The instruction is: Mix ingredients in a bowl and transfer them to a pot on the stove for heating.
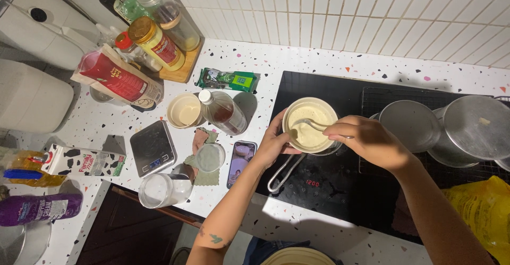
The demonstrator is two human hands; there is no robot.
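Your left hand is cupped against the near side of the small saucepan, fingers curled onto its rim and wall, steadying it. Your right hand is closed around the handle of a spoon, with the bowl end down in the pan.

Pan sits on the black induction hob, its wire handle pointing toward you. The hob's red readout is lit, so heat looks to be on.

Progress, as I read it: pale cream mixture is already in the pan and looks smooth and fairly thick; can't tell lumps at this resolution. Milk carton, digital scale, small empty-looking bowl and glass jar stand to the left on the speckled counter, so measuring and combining look done. You're mid-stir, cooking stage.

Left to do, judging by this: finish stirring and take the pan off the hob. Nothing ready to receive the mixture is visible near the pan.
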